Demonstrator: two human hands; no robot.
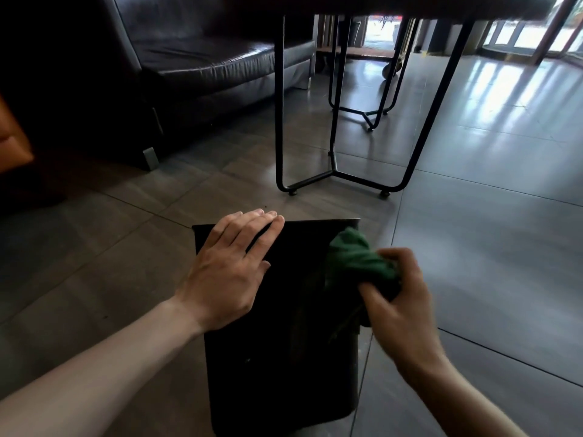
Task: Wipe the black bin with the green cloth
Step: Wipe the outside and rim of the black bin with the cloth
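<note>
Left hand [232, 272], open and flat, holding nothing, pressing black bin [284, 357] beneath it; right hand [399, 305], closed around bunched green cloth [356, 263] at the bin's right edge; risk: bin likely skids if the bracing palm slips.

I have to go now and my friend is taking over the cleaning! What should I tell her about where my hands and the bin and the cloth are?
Left hand: open, lying flat on the upward-facing side of the black plastic rectangular bin, steadying it.
Right hand: closed around the bunched green fabric cloth, which is pressed against the bin's right edge near its far end.
Bin: lying on the grey tiled floor, in front of the black metal table legs.
Done: wiping is under way; how much is clean cannot be told.
Left: likely the rest of this side, then the other sides.
</note>
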